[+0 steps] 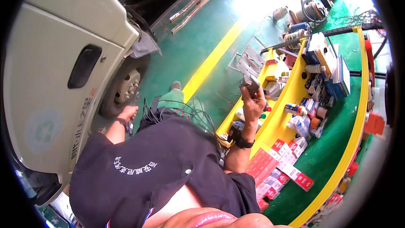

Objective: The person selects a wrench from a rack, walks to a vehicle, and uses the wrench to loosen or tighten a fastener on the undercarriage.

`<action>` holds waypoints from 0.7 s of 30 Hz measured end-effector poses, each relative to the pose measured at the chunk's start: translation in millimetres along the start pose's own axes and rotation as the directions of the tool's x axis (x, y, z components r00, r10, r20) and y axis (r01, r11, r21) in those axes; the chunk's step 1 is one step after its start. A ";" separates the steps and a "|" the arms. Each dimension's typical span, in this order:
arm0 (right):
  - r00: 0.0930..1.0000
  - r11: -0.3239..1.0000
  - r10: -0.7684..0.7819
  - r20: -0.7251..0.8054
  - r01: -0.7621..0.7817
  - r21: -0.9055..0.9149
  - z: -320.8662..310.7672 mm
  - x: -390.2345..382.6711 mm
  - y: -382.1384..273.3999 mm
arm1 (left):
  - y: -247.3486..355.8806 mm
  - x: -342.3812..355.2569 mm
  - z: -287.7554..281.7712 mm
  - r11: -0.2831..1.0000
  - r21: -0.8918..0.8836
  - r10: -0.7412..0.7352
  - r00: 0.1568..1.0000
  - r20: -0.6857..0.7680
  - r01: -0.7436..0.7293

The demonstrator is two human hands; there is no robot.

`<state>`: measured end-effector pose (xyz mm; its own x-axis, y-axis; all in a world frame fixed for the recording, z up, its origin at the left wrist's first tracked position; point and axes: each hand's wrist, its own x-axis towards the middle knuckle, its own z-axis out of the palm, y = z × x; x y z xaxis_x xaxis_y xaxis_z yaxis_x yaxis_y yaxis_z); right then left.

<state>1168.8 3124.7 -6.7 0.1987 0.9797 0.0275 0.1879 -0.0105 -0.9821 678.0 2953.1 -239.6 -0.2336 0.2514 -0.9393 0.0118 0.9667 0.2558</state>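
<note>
My right hand (254,103) is raised in front of a yellow shelf cart (276,122) and is closed around a small grey block-shaped object (251,84). A black watch (244,142) sits on that wrist. My left hand (128,112) is stretched out to the left, close to the front wheel (123,89) of a pale truck. Its fingers look curled. A small dark thing (131,128) shows just under the wrist, and whether the hand holds it is unclear. My black shirt (160,164) fills the lower middle of the view.
The truck's cab door (50,71), with its black handle, fills the left. A yellow stripe (211,59) crosses the green floor. The cart carries spray cans (295,109), bottles and red-and-white boxes (291,171). Metal bars (198,2) lie on the floor farther off, and black cables (185,109) hang by my chest.
</note>
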 end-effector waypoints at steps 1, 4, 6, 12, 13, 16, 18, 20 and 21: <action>1.000 1.000 0.015 -0.019 -0.015 -0.019 -5.6 19.4 0.1 | 24.6 4.8 5.4 0.998 0.026 0.059 0.998 0.003 -0.059; 0.997 0.998 0.053 -0.061 -0.050 0.043 -17.9 75.9 -9.7 | 101.7 -4.1 21.8 0.973 0.113 0.203 0.979 -0.016 -0.200; 0.997 0.994 0.073 -0.038 -0.070 0.089 -13.8 116.1 -7.9 | 127.9 14.8 22.7 0.930 0.232 0.306 0.950 -0.066 -0.284; 0.990 0.992 0.102 0.096 -0.108 0.063 -13.7 250.7 29.4 | 199.7 6.7 64.1 0.884 0.420 0.306 0.933 -0.188 -0.205; 0.981 0.988 0.126 0.149 -0.137 0.064 -10.0 275.0 38.6 | 203.5 6.2 72.8 0.903 0.389 0.295 0.923 -0.246 -0.185; 0.964 0.988 0.123 0.236 -0.140 0.059 -8.6 342.6 71.1 | 227.1 -2.2 105.3 0.955 0.287 0.175 0.918 -0.355 -0.071; 0.964 0.981 0.133 0.231 -0.161 0.107 -20.7 382.9 77.8 | 263.1 -28.8 138.8 0.965 0.259 0.139 0.904 -0.403 -0.033; 0.933 0.983 0.129 0.336 -0.165 0.081 -15.0 425.3 93.6 | 269.3 -38.9 166.2 0.979 0.199 0.140 0.862 -0.487 -0.047; 0.913 0.984 0.109 0.393 -0.155 0.086 -8.7 444.7 97.6 | 274.9 -42.8 176.7 0.984 0.169 0.143 0.837 -0.528 -0.062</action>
<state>1283.9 3557.5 -88.6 -0.1757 0.9721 -0.1551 0.0710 -0.1446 -0.9869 863.1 3216.6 -169.5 -0.7075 0.3231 -0.6285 0.1903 0.9436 0.2709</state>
